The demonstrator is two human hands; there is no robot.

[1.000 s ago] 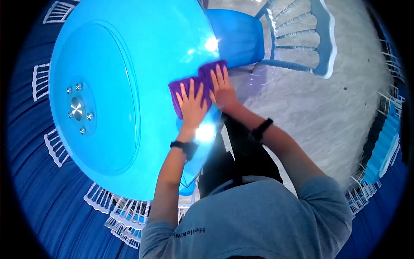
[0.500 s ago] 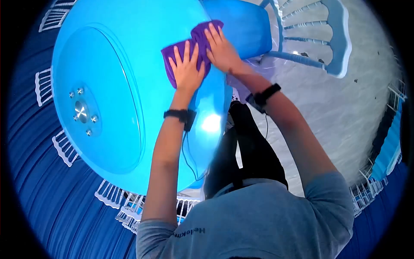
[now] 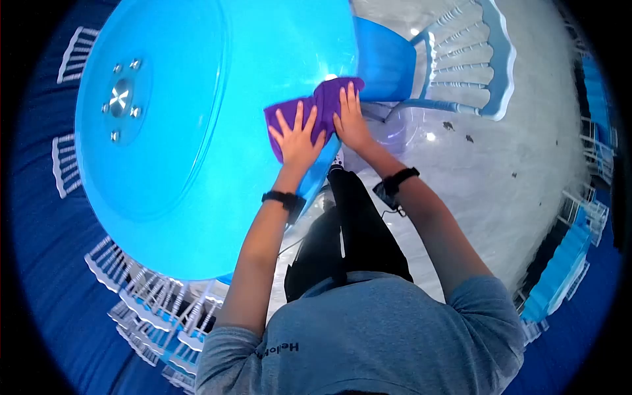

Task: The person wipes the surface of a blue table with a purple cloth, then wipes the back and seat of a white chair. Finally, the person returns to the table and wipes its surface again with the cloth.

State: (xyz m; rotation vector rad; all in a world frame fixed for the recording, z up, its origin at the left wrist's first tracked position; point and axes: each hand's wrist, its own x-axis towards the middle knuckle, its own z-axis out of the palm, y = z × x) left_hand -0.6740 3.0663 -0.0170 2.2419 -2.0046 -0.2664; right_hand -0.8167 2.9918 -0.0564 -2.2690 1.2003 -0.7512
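A purple cloth [image 3: 315, 124] lies on the edge of the glossy blue round table [image 3: 263, 59]. My left hand [image 3: 299, 143] presses flat on the cloth's left part, fingers spread. Flat on its right end, at the table's rim, rests my right hand [image 3: 353, 126] with its fingers stretched out. The cloth is partly covered by both hands, and its right end reaches the rim beside a blue chair seat.
A pale chair with a spindled back [image 3: 471, 66] and a blue seat [image 3: 385, 59] stands just right of the table. A round raised disc [image 3: 191, 39] with a metal hub [image 3: 120, 99] tops the table. More chairs [image 3: 131, 283] surround it. Dark specks dot the pale floor [image 3: 520, 131].
The view has shifted around the table. Both hands and the cloth now appear lower and a little further right in the picture, still together at the table's edge.
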